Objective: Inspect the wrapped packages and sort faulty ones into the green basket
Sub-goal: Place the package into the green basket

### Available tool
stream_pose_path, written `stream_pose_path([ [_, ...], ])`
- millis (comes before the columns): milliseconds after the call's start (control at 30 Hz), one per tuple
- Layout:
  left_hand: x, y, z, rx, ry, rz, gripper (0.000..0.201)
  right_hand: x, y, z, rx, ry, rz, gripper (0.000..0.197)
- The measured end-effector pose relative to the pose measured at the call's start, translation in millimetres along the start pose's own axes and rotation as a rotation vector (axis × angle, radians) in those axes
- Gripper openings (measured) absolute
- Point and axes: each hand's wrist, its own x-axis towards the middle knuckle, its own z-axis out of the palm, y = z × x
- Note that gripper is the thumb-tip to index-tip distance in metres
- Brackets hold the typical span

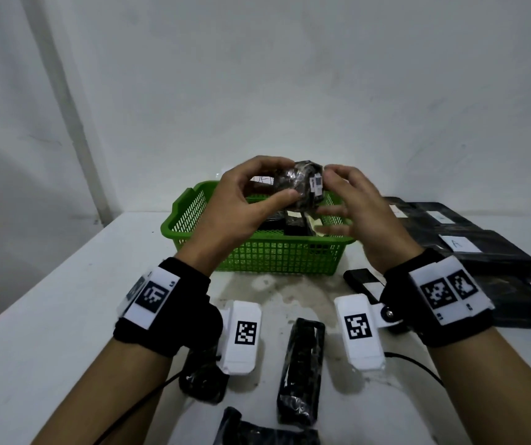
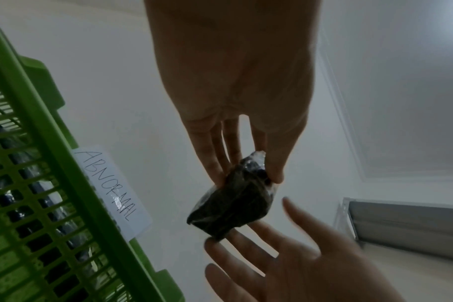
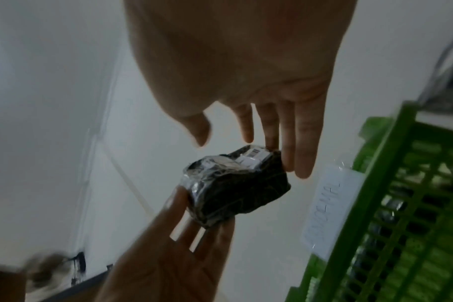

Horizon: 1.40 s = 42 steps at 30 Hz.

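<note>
A small dark package wrapped in clear film (image 1: pixel 299 184), with a white barcode label, hangs in the air over the green basket (image 1: pixel 273 255). My left hand (image 1: pixel 278 179) pinches it between thumb and fingertips; the left wrist view shows the same package (image 2: pixel 230 206) pinched there. My right hand (image 1: pixel 328 194) is beside it with straight, spread fingers, blurred. In the right wrist view its fingertips (image 3: pixel 287 163) touch the label end of the package (image 3: pixel 236 190). The basket (image 2: pixel 39 132) holds several dark packages and carries a paper label reading ABNORMAL (image 2: pixel 109 190).
On the white table near me lie a long wrapped package (image 1: pixel 301 370), a smaller one (image 1: pixel 203 380) and another at the bottom edge (image 1: pixel 257 431). Flat black packages with white labels (image 1: pixel 482 248) are stacked at the right. A wall stands close behind the basket.
</note>
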Motion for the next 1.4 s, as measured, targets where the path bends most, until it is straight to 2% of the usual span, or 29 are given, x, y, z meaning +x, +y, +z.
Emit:
stream_pose_path([
  [67,-0.2,2.1,1.6,-0.026,-0.020,0.004,0.027,-0.6,0.5,-2.2,0.134,-0.116,0.018,0.064],
  [133,-1.5,5.6,4.0,-0.083,-0.068,-0.013,0.028,0.1,4.4,-4.9,0.190,-0.175,-0.034,0.077],
  [233,-0.6,9.1,4.4,-0.198,-0.105,-0.086,0.033,0.9,6.0,-3.7,0.115,-0.152,-0.174,0.062],
  [367,2.3,12.6,1.2,-0.250,0.016,-0.170,0.027,-0.1,4.9,-1.3,0.039,-0.048,-0.334,0.033],
  [467,0.6,11.7,3.5,-0.190,-0.012,-0.315,0.036,-1.7,4.4,0.9,-0.037,-0.049,-0.370,0.029],
  [567,-0.3,8.0,6.6,-0.189,-0.062,-0.369,0.040,-6.6,1.7,3.6,-0.057,-0.186,-0.381,0.043],
  [633,0.2,6.1,5.3,-0.215,-0.028,-0.358,0.034,-8.6,-0.2,3.2,-0.045,-0.255,-0.361,0.063],
  [733,-0.2,4.2,0.1,-0.203,-0.065,-0.303,0.042,-8.2,-4.6,2.6,0.026,-0.155,-0.192,0.079],
  [800,-2.5,4.8,-0.2,-0.140,-0.118,-0.256,0.052,-5.7,-5.6,0.9,0.034,-0.068,-0.144,0.072],
  [867,-4.4,6.1,2.9,-0.061,-0.172,-0.222,0.058,-3.1,-3.4,0.8,0.010,0.008,-0.159,0.053],
  [967,-5.5,7.1,8.4,-0.047,-0.197,-0.206,0.057,-2.4,1.6,1.2,-0.217,0.133,-0.291,0.041],
  [1033,-5.3,6.9,10.7,-0.050,-0.188,-0.208,0.054,-3.9,2.9,2.6,-0.280,0.165,-0.382,0.037],
  [1100,-4.5,5.8,11.6,-0.046,-0.174,-0.199,0.048,-4.7,3.5,2.5,-0.231,0.138,-0.416,0.037],
  [1200,-3.2,-0.6,7.6,-0.019,-0.134,-0.133,0.048,-6.3,-1.8,-0.8,-0.070,0.010,-0.339,0.046],
  [1333,-2.6,-7.3,0.8,0.029,-0.110,-0.047,0.050,-6.3,-12.9,-5.4,0.130,-0.154,-0.125,0.036],
  [1400,-3.1,-8.7,1.9,0.060,-0.116,-0.018,0.048,-6.4,-14.1,-3.3,0.164,-0.180,-0.120,0.023],
])
